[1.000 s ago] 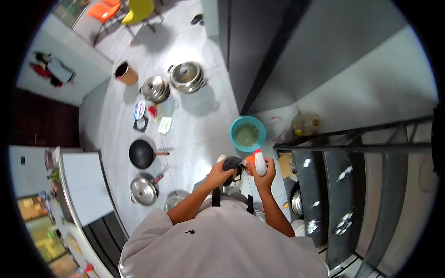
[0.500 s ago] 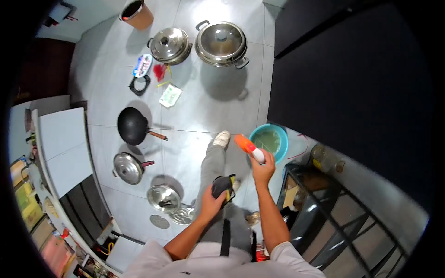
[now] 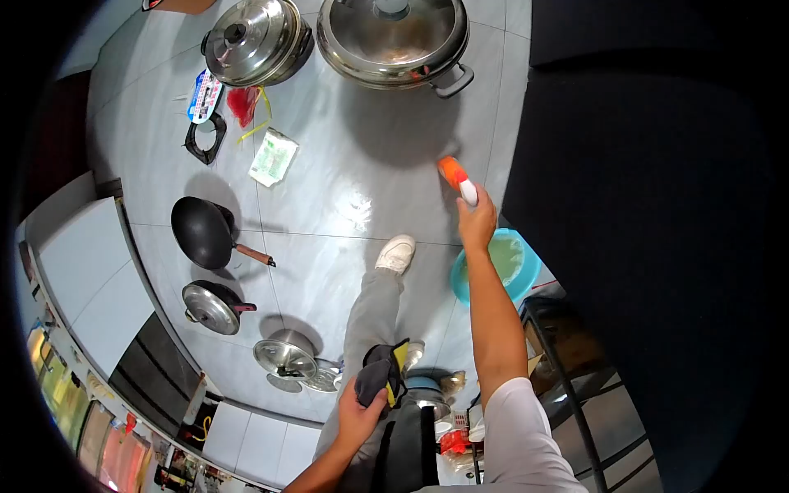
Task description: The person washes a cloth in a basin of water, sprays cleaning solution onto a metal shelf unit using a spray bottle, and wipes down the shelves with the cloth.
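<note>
Orange tool (image 3: pixel 453 173) swung ahead, axis forward-left; right fingers (image 3: pixel 465 212) wrap it, left fingers (image 3: pixel 379 400) clutch cloth (image 3: pixel 374 378).

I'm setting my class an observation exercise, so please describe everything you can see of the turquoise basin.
The turquoise basin is round, wide-mouthed and smooth, and looks like plastic. It sits upright on the grey tiled floor, next to a tall black panel; whether they touch is unclear. Inside is cloudy, greenish liquid with paler, foam-like patches. The person's right forearm crosses in front of its left part, apparently above it, hiding some of the rim and liquid.
</note>
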{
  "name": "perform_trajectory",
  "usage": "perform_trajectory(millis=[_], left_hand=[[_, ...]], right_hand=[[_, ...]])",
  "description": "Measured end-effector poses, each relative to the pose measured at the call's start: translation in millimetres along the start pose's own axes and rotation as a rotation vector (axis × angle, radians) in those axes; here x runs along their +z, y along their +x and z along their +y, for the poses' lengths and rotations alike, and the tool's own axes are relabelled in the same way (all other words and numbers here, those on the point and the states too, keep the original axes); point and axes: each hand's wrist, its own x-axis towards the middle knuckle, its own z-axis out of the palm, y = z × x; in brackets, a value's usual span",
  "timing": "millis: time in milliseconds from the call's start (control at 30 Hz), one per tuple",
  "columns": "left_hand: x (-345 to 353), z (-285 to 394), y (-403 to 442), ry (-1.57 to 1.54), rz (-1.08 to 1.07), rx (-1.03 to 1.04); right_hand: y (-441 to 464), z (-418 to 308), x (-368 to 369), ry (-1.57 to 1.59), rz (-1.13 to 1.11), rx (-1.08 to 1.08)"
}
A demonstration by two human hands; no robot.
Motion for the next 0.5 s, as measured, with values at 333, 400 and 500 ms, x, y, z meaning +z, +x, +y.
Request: perform_trajectory(millis=[333,400,500], left_hand=[[40.6,60.8,-50.0,0.011,-0.117,0.236],[46.1,79.2,-72.8,0.083,-0.193,0.308],[58.4,98.1,-122.2,0.353,-0.36,0.595]], right_hand=[[-187.5,-65.0,-167.9,0.847,-0.51,0.407],[-230.3,-100.4,-236.2,0.996,-0.614,0.429],[-296.9,-120.8,-320.7,1.197,-0.561,0.417]])
